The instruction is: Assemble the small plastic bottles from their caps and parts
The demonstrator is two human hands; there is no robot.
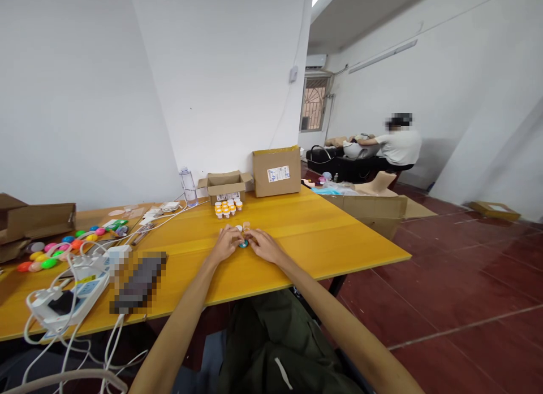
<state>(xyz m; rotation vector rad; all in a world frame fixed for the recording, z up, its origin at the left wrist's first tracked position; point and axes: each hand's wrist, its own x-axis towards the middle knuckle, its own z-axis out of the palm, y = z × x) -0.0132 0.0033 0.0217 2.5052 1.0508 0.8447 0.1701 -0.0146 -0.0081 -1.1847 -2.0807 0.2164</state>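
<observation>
My left hand and my right hand meet over the wooden table. Their curled fingers close from either side on a small blue-green round thing, partly covered by the fingertips. Its exact kind is too small to make out. Just beyond my fingers are a small white round piece and a pale pinkish piece. Farther back, several small white jars with orange bands stand grouped in front of an open cardboard box.
A closed carton and a clear bottle stand at the back. On the left lie colourful balls, a power strip with tangled cables and a blurred dark phone-like device. A person sits in the far right background.
</observation>
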